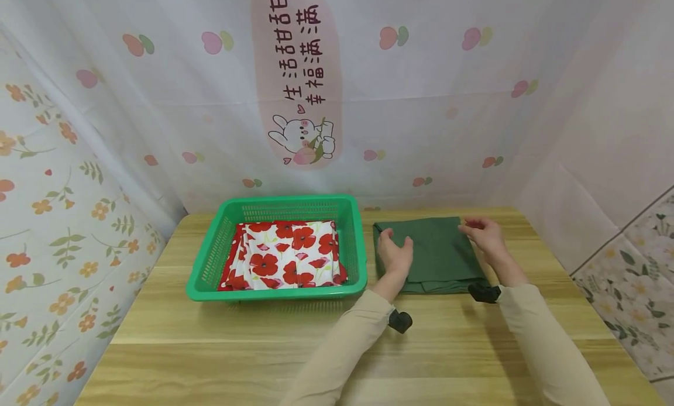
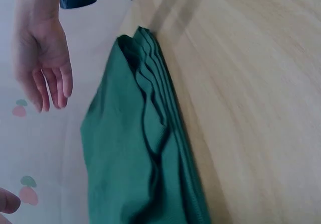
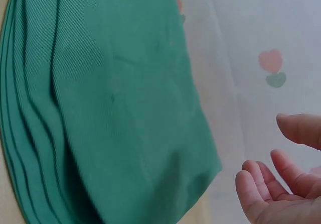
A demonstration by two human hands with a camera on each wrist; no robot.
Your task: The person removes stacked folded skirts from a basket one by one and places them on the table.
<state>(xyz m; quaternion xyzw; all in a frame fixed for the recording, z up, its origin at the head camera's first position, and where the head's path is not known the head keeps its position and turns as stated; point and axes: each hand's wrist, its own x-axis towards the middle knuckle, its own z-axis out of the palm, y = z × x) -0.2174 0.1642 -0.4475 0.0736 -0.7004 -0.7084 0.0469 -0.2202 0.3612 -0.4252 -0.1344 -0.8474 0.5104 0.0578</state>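
Observation:
A folded dark green cloth (image 1: 439, 251) with several stacked layers lies on the table. My left hand (image 1: 396, 257) is at its left side, thumb and fingers apart and loosely bent. Near the far right corner of the cloth is my right hand (image 1: 487, 239), also loosely bent, with nothing between its fingers. The right wrist view shows the right hand (image 3: 281, 184) beside a corner of the green cloth (image 3: 135, 93), apart from it. In the left wrist view, only a tip of the left thumb (image 2: 7, 201) shows, beyond the layered cloth edge (image 2: 150, 123).
Left of the cloth stands a green plastic basket (image 1: 276, 293). Inside it lies folded white fabric with red flowers (image 1: 284, 254), over red fabric (image 1: 225, 280). The wooden table (image 1: 237, 353) meets a printed curtain (image 1: 432, 125) at the back.

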